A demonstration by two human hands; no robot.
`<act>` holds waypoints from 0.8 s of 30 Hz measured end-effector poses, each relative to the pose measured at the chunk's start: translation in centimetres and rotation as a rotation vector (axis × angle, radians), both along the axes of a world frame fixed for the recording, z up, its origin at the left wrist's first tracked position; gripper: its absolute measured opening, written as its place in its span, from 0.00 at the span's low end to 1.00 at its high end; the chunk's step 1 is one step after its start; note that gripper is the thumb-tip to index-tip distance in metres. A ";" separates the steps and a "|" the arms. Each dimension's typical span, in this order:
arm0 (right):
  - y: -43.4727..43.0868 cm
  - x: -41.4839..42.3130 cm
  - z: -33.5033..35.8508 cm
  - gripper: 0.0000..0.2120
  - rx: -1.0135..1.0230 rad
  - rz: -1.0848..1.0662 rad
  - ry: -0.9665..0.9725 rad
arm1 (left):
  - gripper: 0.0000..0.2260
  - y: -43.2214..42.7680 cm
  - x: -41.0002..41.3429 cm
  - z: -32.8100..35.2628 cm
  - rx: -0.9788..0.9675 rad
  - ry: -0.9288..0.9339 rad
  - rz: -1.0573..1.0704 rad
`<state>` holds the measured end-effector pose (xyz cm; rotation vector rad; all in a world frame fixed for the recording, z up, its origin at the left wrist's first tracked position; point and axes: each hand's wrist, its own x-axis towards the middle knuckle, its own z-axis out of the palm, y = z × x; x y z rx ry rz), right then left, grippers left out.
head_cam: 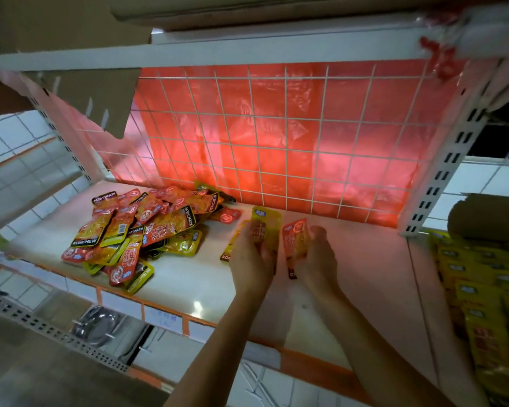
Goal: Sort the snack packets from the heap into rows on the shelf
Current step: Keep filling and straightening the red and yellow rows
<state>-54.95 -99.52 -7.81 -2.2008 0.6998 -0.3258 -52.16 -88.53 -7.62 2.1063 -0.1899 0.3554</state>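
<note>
A heap of red and yellow snack packets (138, 230) lies on the left half of the white shelf (188, 277). To its right, my left hand (252, 257) grips a yellow packet (266, 224) held upright over the shelf. Beside it my right hand (318, 254) holds a red packet (294, 242), its dark lower end hanging down past my palm. The two hands are close together, just apart from the heap. One red packet (227, 215) lies alone near the back grid.
A white wire grid with red plastic sheet (276, 136) backs the shelf. Slotted uprights (441, 171) stand at the right. Yellow packets (488, 304) fill the neighbouring bay at right, under a cardboard roll (488, 215). Metal trays (100, 327) sit on the shelf below.
</note>
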 end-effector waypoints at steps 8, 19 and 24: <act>-5.9 -6.2 1.7 0.13 0.058 -0.155 -0.093 | 0.14 -6.1 -3.8 -0.5 -0.182 0.246 -0.220; -15.2 -16.7 3.0 0.06 0.220 -0.410 -0.331 | 0.09 -14.4 -11.2 -0.5 -0.194 0.388 -0.529; -19.6 -20.5 3.9 0.03 0.176 -0.456 -0.365 | 0.19 -16.6 -14.3 -0.8 -0.334 0.558 -0.574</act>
